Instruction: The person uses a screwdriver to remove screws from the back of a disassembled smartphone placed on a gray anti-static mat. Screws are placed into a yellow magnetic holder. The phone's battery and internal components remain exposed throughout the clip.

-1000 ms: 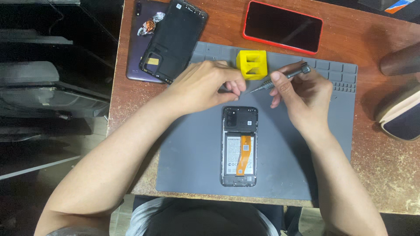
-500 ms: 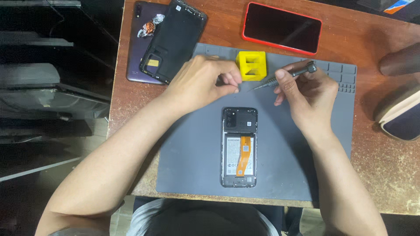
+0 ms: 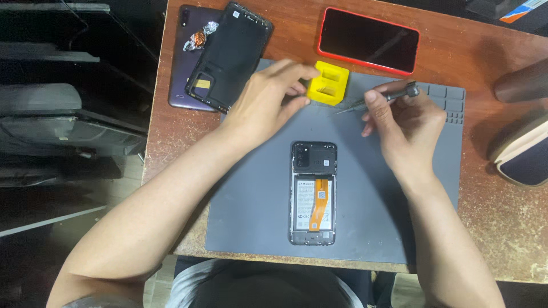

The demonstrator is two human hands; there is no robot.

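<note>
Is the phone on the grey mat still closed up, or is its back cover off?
Off. The phone lies face down on the grey mat with its battery and orange flex cable exposed; a black back cover lies apart.

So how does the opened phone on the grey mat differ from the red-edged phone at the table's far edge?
The opened phone lies back-up with its cover off, showing battery and an orange ribbon cable; the red-edged phone is closed, dark screen up. The opened phone lies on the grey mat, pointing away from the person; the red-edged phone lies crosswise on the bare wooden table. Neither is touched by a hand.
</note>
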